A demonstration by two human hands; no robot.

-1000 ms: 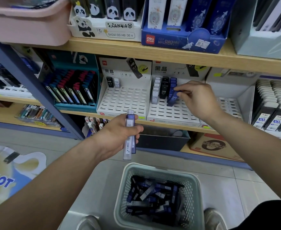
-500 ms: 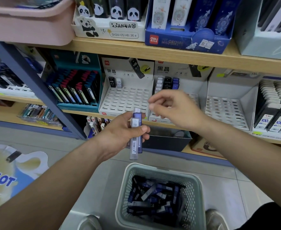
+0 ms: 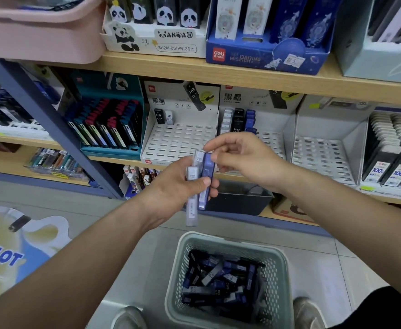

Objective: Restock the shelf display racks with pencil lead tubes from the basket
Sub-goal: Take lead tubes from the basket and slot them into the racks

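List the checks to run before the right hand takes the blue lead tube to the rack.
1. Left hand grips translucent blue plastic lead tube and clear grey plastic tube: ok.
2. Right hand pinch on blue tube's top: cannot tell.
3. Free slots in middle white slotted cardboard rack: ok.
4. Blue column there to match: ok.
5. Pale green perforated plastic basket holds more tubes: ok.

Left grip [image 3: 175,186] holds pencil lead tubes [image 3: 191,210] upright. Right grip [image 3: 244,160] pinches blue tube [image 3: 207,167] top. Basket [image 3: 228,236] of tubes below.
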